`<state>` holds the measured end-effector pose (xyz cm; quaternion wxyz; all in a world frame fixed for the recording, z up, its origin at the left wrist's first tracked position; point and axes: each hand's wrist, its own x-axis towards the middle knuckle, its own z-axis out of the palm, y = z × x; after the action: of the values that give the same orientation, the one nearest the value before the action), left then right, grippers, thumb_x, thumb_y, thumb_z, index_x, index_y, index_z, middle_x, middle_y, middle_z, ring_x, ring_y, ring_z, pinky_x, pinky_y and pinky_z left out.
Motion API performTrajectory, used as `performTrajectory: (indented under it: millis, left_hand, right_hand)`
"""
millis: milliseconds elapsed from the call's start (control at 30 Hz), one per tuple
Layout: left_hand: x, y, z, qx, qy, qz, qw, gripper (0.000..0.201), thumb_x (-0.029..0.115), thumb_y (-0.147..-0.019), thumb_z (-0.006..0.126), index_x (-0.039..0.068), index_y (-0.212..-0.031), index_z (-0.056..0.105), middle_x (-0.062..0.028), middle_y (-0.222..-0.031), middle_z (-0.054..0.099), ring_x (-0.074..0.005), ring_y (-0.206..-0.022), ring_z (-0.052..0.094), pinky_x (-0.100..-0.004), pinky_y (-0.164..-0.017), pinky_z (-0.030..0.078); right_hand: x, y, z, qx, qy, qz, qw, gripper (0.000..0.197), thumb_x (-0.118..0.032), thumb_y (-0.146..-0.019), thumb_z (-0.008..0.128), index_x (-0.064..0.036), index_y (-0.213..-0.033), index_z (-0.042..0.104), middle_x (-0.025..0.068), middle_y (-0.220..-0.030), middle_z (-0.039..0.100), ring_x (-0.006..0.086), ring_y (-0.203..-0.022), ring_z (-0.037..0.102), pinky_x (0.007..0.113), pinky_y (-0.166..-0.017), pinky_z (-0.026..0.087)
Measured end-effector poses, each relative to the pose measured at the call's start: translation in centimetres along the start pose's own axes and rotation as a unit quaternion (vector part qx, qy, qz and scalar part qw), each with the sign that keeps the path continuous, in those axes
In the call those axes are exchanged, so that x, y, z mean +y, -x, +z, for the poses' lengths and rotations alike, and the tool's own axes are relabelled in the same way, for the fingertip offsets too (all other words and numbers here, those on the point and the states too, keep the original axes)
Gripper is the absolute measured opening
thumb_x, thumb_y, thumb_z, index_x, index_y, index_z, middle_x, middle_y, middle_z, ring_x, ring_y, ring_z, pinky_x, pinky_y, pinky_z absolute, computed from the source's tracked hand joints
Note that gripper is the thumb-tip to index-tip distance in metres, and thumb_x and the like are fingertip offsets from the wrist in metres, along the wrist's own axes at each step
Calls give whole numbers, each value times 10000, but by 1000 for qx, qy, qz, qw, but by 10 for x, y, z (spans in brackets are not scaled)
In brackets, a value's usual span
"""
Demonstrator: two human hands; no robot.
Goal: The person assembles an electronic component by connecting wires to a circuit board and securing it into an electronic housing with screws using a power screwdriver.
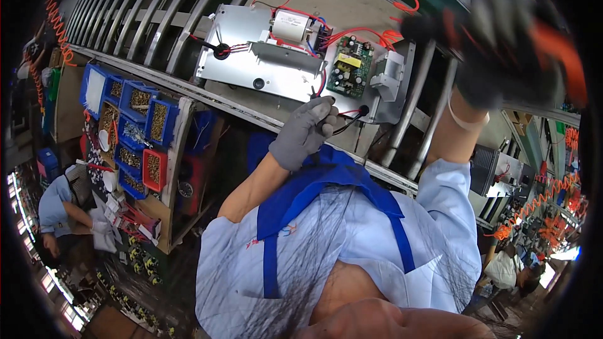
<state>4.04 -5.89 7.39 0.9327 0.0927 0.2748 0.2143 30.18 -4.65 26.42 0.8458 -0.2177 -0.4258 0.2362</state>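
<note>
A flat metal chassis plate (235,76) lies on the roller line in front of me. It carries a white cylindrical component (291,26), a green circuit board (349,68) and a white block-shaped part (391,74), with red and black wires between them. My left hand (303,133), in a grey glove, is at the plate's near edge with fingers curled together beside thin wires; what they pinch, if anything, is hidden. Raised at the right, my gloved right hand (502,56) is smeared by motion. It grips a red and black tool (559,59) whose exact kind is blurred.
Metal rollers (160,22) run along both sides of the plate. Blue bins (161,122) and a red bin (154,169) of small fasteners stand at the left. An orange coiled hose (408,0) hangs above. Another person (59,204) works at far left. A dark metal unit (499,169) sits right.
</note>
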Motion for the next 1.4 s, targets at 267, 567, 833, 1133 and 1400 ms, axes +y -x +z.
performTrajectory:
  millis: [267, 567, 833, 1133, 1400]
  left_hand:
    - [-15, -12, -10, -127, 191, -94, 969, 287, 245, -933, 647, 53, -1121, 545, 13, -892, 511, -65, -717, 467, -178, -573, 432]
    - [-21, 0, 0, -80, 234, -112, 962, 239, 247, -923, 661, 80, -1044, 540, 58, -799, 413, -39, -662, 368, -160, -543, 368]
    - [-24, 1, -13, -110, 265, -80, 955, 228, 229, -921, 663, 83, -1046, 539, 65, -798, 398, -33, -673, 370, -163, -564, 390]
    - [-18, -9, -26, -154, 251, -87, 952, 274, 244, -913, 671, 70, -1074, 535, 59, -816, 414, -40, -685, 400, -167, -574, 424]
    - [-16, -11, -29, -133, 219, -82, 963, 308, 249, -919, 662, 50, -1115, 532, 30, -851, 483, -57, -712, 473, -178, -586, 466]
  right_hand:
    - [-73, 79, 5, -220, -90, 38, 971, 541, -177, -784, 753, -18, -1255, 539, 32, -767, 526, 70, -541, 530, 206, -479, 553]
    - [-66, 100, 5, -186, -72, 37, 979, 561, -248, -768, 757, -55, -1239, 520, 37, -822, 537, 89, -567, 538, 235, -494, 557]
    - [-52, 99, 18, -159, -88, 43, 982, 553, -207, -747, 762, -18, -1222, 548, 23, -774, 518, 74, -552, 511, 208, -472, 533]
    - [-44, 93, 26, -173, -82, 44, 981, 572, -203, -754, 742, -2, -1248, 538, 19, -766, 504, 69, -542, 499, 206, -461, 524]
    - [-43, 93, 19, -183, -77, 43, 979, 602, -175, -771, 703, -24, -1317, 501, 46, -825, 532, 92, -553, 526, 224, -467, 536]
